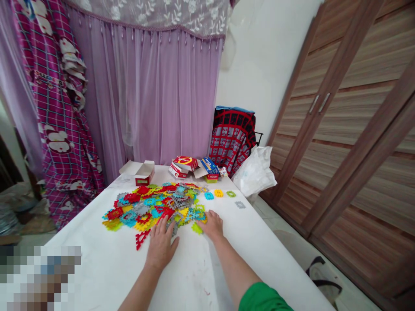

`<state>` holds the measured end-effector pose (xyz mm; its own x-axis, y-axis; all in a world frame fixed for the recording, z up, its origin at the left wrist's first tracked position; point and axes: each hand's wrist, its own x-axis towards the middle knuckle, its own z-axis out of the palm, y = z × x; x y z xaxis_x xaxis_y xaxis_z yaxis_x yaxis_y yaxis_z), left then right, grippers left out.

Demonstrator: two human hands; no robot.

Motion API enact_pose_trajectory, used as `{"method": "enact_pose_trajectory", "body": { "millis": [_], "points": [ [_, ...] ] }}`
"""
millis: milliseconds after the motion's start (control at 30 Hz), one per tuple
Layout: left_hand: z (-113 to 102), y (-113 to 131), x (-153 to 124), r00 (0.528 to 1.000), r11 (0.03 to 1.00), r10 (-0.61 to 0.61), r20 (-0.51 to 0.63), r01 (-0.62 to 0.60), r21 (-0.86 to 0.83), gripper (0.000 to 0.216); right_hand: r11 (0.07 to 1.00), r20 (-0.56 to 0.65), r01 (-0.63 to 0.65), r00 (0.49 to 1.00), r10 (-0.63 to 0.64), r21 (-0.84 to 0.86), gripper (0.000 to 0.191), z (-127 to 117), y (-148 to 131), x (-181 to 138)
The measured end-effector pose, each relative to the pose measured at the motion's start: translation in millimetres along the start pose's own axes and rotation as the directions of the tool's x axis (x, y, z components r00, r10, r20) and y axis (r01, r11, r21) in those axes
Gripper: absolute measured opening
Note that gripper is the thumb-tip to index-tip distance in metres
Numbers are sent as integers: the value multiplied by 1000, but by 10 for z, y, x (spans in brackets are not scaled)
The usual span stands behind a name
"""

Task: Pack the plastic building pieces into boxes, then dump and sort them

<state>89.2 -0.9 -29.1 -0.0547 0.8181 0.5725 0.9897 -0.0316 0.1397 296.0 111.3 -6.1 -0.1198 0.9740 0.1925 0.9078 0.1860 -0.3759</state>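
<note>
A broad pile of flat plastic interlocking pieces (pixel 152 203) in red, yellow, blue, green and grey lies on the white table. My left hand (pixel 161 244) rests palm down at its near edge, fingers spread and touching the pieces, just right of a red triangular piece (pixel 142 239). At the pile's right edge is my right hand (pixel 213 224), curved inward with fingers and thumb apart, against pieces there. A lime green piece (pixel 196 228) lies beside its thumb. Nothing appears lifted by either hand.
Right of the pile, single pieces lie apart: blue (pixel 209 195), yellow (pixel 218 193), green (pixel 231 194) and grey (pixel 240 204). Opened boxes stand at the back: one red and white (pixel 145 174), another red (pixel 184 166), one blue (pixel 210 166). A white plastic bag (pixel 256 170) hangs by the right edge.
</note>
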Motion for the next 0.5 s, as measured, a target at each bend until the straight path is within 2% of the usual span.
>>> {"method": "enact_pose_trajectory", "body": {
  "millis": [167,500],
  "points": [
    [44,0,4,1000,1000,-20,23,20,-18,44,999,-55,-20,998,22,43,45,4,-1,-8],
    [38,-18,-4,999,1000,-1,42,1,5,43,988,-105,-64,991,79,140,45,-21,-24,25]
  ]
}}
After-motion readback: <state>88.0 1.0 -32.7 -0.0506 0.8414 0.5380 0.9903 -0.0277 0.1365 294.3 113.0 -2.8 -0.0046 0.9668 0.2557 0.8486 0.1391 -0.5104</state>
